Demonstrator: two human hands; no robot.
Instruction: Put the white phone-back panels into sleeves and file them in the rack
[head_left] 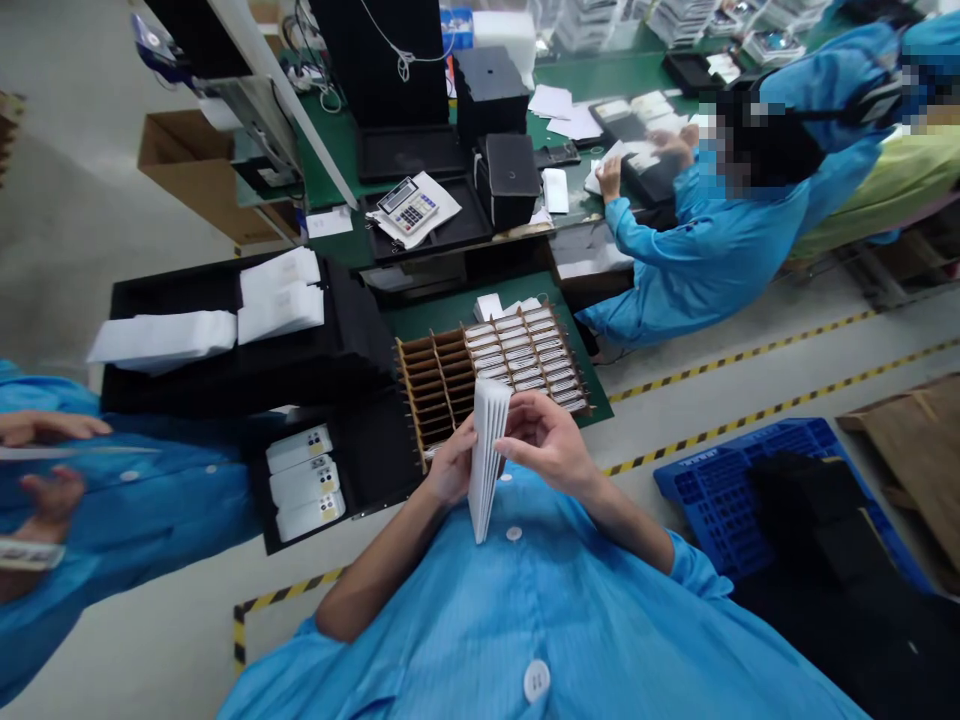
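In front of my chest I hold an upright stack of thin white sleeves (488, 450), their edges fanned slightly apart. My left hand (454, 465) grips the stack from its left side. On the other side my right hand (547, 435) has curled fingers and a thumb against the sleeves' edges; some fingertips are hidden. Just beyond the stack lies a brown cardboard divider grid (439, 375). Its right-hand slots carry several white pieces (525, 350), while the visible left slots look mostly bare.
A black tray (375, 460) with white phone-like panels (306, 482) lies left, below black trays bearing white sleeves (281, 300). Co-workers in blue stand left (150, 500) and sit right (720, 250). A calculator (409, 207) rests on the bench; a blue pallet (712, 480) lies right.
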